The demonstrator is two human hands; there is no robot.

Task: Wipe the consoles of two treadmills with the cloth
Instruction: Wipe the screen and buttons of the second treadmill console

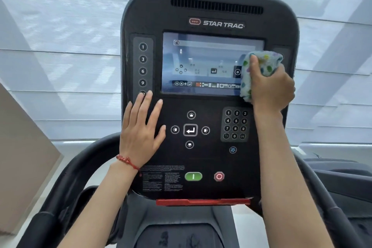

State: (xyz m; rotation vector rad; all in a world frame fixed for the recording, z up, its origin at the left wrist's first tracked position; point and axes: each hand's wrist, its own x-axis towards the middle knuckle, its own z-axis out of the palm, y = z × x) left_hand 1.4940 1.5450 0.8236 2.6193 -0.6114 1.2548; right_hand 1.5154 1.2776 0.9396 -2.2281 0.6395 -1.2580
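A black Star Trac treadmill console (209,153) fills the middle of the head view, with a lit screen (201,62) in its upper half. My right hand (270,88) grips a bunched pale cloth with coloured dots (261,62) and presses it against the screen's right edge. My left hand (141,129) lies flat with fingers spread on the console's left side, below the column of number buttons (143,64). A red bead bracelet sits on that wrist. The cloth and right hand hide the right button column.
Arrow keys and an enter key (190,130), a number keypad (235,125), a green start button (193,176) and a red stop button (219,176) lie on the lower console. Black handrails (66,185) curve on both sides. A second treadmill's dark part (342,175) shows at right.
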